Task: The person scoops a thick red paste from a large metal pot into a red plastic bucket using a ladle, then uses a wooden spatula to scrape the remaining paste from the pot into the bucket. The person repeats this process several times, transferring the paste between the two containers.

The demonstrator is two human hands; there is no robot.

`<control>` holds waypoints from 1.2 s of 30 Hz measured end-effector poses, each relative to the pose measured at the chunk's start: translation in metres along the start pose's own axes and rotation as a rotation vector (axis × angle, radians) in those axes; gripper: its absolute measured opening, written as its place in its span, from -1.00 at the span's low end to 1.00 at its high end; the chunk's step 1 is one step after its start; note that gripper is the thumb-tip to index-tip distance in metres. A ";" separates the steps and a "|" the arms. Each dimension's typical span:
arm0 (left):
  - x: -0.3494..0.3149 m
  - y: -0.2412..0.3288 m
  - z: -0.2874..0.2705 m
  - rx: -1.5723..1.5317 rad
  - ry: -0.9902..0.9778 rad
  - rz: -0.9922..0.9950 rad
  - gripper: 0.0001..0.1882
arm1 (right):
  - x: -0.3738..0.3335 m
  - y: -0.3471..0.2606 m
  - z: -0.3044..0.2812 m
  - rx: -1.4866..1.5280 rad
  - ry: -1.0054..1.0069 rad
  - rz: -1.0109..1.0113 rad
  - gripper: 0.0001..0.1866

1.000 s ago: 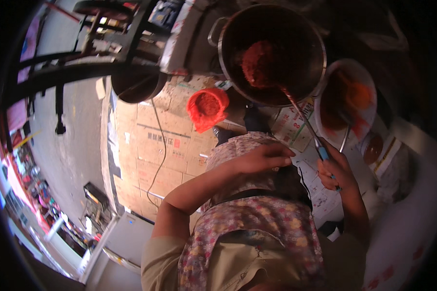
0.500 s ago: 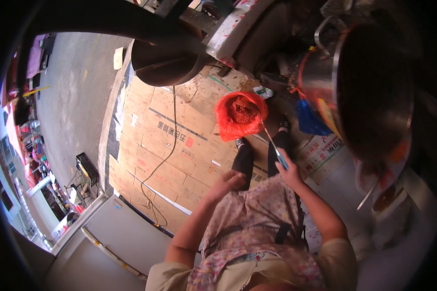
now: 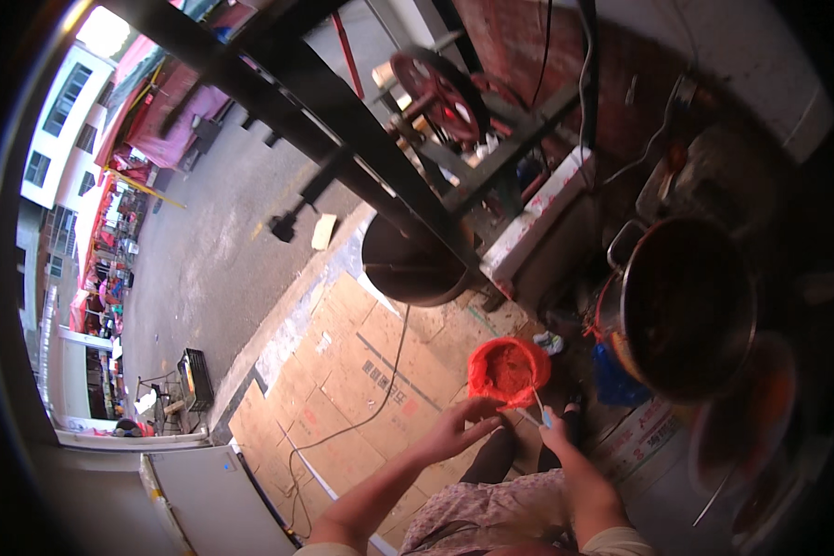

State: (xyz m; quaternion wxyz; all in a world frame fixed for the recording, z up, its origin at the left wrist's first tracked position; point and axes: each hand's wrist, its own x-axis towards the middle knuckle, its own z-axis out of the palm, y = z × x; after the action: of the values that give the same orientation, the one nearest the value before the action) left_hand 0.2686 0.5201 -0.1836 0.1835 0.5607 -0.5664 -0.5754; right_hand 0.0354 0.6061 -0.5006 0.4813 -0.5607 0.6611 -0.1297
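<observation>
A red plastic bag [image 3: 480,387], open at the top like a lined bucket, stands on the cardboard floor in front of my feet. Coarse red paste [image 3: 508,364] fills its inside. My right hand [image 3: 556,433] is closed round the blue handle of a long metal utensil [image 3: 536,397]; the shaft slants down to the bag and its end is hidden there. My left hand [image 3: 471,428] reaches out to the bag's near left rim, thumb and fingers apart. Whether its fingertips touch the plastic I cannot tell.
To the right stands a large metal pot [image 3: 690,310], with a blue bag [image 3: 614,375] beside it. A reddish basin [image 3: 746,417] sits nearer. A cable [image 3: 382,397] crosses the cardboard. Ahead are a dark rounded vessel [image 3: 415,264] and a machine with a red wheel [image 3: 445,100].
The view has tilted up, showing more of the machine and street. My left hand has moved forward from my apron to the bag's rim. My right hand is nearer the bag, still holding the utensil.
</observation>
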 end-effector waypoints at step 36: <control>0.394 0.227 0.034 0.874 -0.042 0.746 -0.80 | -0.065 -0.050 -0.108 1.120 -0.495 0.532 -0.36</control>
State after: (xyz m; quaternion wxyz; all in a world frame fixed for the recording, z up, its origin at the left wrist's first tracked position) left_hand 0.0240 0.1353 -0.1709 0.1138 0.3352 -0.9146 -0.1953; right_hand -0.0237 0.6053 -0.3788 0.8529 -0.0571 0.4798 -0.1980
